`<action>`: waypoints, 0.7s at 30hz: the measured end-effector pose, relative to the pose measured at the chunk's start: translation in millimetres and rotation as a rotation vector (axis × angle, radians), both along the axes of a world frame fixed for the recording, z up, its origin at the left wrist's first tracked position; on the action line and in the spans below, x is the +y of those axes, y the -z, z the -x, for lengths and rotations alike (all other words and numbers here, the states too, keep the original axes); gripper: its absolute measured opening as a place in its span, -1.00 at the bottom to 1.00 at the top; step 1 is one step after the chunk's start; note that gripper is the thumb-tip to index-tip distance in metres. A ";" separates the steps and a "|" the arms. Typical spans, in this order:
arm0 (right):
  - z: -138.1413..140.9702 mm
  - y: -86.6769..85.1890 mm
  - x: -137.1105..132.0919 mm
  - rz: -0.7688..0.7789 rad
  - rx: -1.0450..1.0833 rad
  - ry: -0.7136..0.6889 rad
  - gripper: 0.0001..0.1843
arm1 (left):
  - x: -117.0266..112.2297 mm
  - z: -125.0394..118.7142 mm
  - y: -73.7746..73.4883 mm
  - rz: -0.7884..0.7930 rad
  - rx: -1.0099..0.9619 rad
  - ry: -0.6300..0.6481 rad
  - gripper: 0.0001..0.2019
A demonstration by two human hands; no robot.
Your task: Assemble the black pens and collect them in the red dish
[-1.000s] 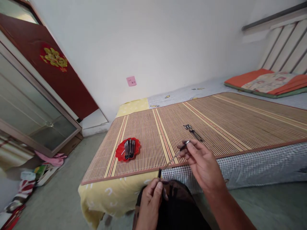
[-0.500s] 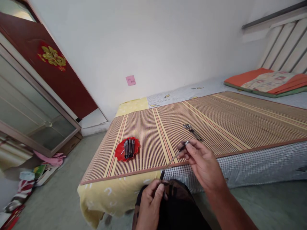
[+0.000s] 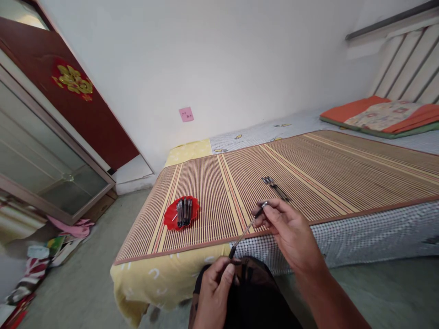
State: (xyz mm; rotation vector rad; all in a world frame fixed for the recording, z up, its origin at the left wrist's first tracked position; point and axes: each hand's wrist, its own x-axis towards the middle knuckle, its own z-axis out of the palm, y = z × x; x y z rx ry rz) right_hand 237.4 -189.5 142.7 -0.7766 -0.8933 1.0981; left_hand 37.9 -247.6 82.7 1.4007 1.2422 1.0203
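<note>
A thin metal rod (image 3: pixel 244 233) with black ends slants between my hands above the bed's front edge; its exact kind is unclear. My left hand (image 3: pixel 216 284) pinches its lower black end. My right hand (image 3: pixel 286 224), higher and further right, holds the upper black end between thumb and fingers, where a shiny silver tip shows. Just beyond my right hand, a few slim black-and-silver rods (image 3: pixel 275 188) lie on the striped mat (image 3: pixel 212 196). A red scalloped dish (image 3: pixel 169 220) on the mat holds several dark sticks (image 3: pixel 184 212) with silvery ends.
The mat covers a bed with a yellow and checked sheet (image 3: pixel 151 274). An orange folded quilt (image 3: pixel 394 116) lies at the back right. A pink note (image 3: pixel 186 114) is on the wall. Clothes (image 3: pixel 72 227) and other items lie on the floor at left, by a glass-paned door (image 3: pixel 51 146).
My right hand has shifted slightly left, and the silver tip in its fingers has tilted a little. The left hand stays nearly still, holding the rod's lower end.
</note>
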 end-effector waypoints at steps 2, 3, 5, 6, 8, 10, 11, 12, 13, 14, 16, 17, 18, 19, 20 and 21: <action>-1.5 -3.4 -1.4 -0.030 -0.084 0.001 -0.77 | -0.7 0.3 -1.6 -0.016 0.018 0.006 -0.62; -1.8 -5.5 -1.9 -0.046 -0.127 -0.006 -0.78 | -1.0 0.5 -2.2 -0.021 0.025 0.011 -0.62; -1.1 -9.5 -2.4 -0.071 -0.198 -0.044 -0.79 | -1.1 0.8 -2.7 -0.025 0.026 0.020 -0.63; 0.0 -11.1 -2.4 -0.076 -0.221 -0.078 -0.79 | -1.0 0.9 -2.5 -0.019 0.017 0.022 -0.64; 3.8 -12.4 -2.1 -0.075 -0.245 -0.155 -0.79 | -0.4 0.9 -1.2 0.018 -0.033 0.021 -0.63; 8.6 -11.2 -1.8 -0.069 -0.259 -0.225 -0.78 | 0.3 0.0 0.0 0.097 -0.128 0.023 -0.60; 11.1 -9.8 -1.7 -0.065 -0.265 -0.252 -0.79 | 0.6 -0.8 0.1 0.144 -0.183 0.031 -0.58; 13.4 -8.0 -1.6 -0.060 -0.272 -0.276 -0.79 | 0.9 -1.8 -0.3 0.185 -0.235 0.040 -0.56; 15.6 -5.8 -1.5 -0.054 -0.277 -0.299 -0.80 | 1.1 -3.1 -1.4 0.217 -0.281 0.048 -0.55; 17.5 -3.5 -1.5 -0.048 -0.282 -0.321 -0.80 | 1.2 -4.6 -2.9 0.237 -0.321 0.056 -0.54; 20.7 1.2 -1.6 -0.040 -0.299 -0.354 -0.81 | 1.5 -7.6 -6.9 0.256 -0.393 0.060 -0.54; 21.9 3.4 -1.8 -0.041 -0.315 -0.363 -0.81 | 1.7 -8.9 -8.9 0.261 -0.428 0.057 -0.55; 23.0 5.4 -2.0 -0.044 -0.335 -0.367 -0.81 | 1.9 -10.1 -10.5 0.268 -0.461 0.055 -0.56; 23.8 7.1 -2.3 -0.049 -0.360 -0.369 -0.82 | 2.1 -11.0 -11.8 0.278 -0.494 0.052 -0.56; 24.4 8.4 -2.5 -0.055 -0.387 -0.374 -0.82 | 2.4 -11.7 -12.6 0.290 -0.524 0.050 -0.56; 24.7 9.4 -2.7 -0.059 -0.412 -0.384 -0.82 | 2.6 -12.1 -13.1 0.303 -0.552 0.048 -0.56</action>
